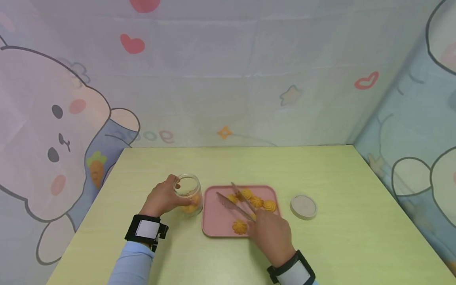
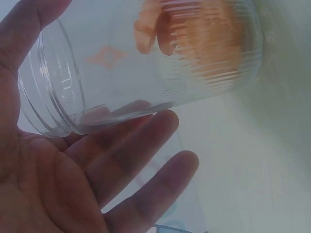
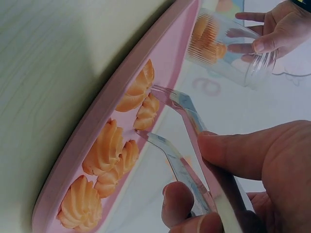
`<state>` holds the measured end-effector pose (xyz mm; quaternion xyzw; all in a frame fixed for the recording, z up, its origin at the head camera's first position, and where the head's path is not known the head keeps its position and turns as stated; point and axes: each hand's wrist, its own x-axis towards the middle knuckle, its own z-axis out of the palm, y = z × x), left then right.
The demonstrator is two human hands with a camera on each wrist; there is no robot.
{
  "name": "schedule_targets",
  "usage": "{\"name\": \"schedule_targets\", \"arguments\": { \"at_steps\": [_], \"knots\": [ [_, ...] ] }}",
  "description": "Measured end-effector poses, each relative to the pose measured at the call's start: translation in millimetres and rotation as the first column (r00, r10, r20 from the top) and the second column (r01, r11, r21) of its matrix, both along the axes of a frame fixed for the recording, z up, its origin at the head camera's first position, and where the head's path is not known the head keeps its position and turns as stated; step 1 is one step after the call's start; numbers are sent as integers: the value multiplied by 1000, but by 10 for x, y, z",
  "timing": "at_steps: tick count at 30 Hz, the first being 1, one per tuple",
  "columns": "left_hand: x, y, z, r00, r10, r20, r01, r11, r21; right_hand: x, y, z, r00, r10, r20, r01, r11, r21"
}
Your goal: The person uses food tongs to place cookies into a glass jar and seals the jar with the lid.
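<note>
My left hand point(image 1: 162, 198) holds a clear glass jar point(image 1: 198, 194) near its open mouth, thumb on one side and fingers on the other. Several piped yellow cookies point(image 2: 209, 39) lie at the bottom of the jar. With thumb and fingers, my right hand point(image 1: 273, 234) grips a pair of metal tongs point(image 3: 194, 179) over a pink tray point(image 1: 215, 225). The tongs' arms are spread, and their tips are on either side of a small swirled cookie point(image 3: 147, 112). Other swirled cookies point(image 3: 81, 206) lie around it on the tray.
A round pale lid point(image 1: 303, 206) lies on the light yellow table point(image 1: 338, 178) to the right of the tray. Behind the table hangs a cartoon-printed cloth point(image 1: 213, 79), which also runs along the sides.
</note>
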<state>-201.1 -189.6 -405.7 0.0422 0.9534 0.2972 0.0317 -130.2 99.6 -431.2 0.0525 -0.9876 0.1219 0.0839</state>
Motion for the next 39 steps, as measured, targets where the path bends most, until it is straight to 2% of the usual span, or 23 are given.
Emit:
{"name": "schedule_targets", "arguments": {
  "at_steps": [11,24,33,39],
  "knots": [
    [-1,-1,-22,1000,4,1,-4,1000,-4,16,-9,-24,1000,-11,13,11,1000,-12],
    [23,7,-5,1000,1,3,-1,1000,4,25,23,-48,999,7,-35,-7,1000,12],
    [14,1,13,1000,-4,-1,4,1000,-5,-3,57,-47,1000,6,-12,-5,1000,28],
    [10,1,7,1000,-3,1,3,1000,-5,-16,72,-61,999,9,-49,-7,1000,27]
  ]
}}
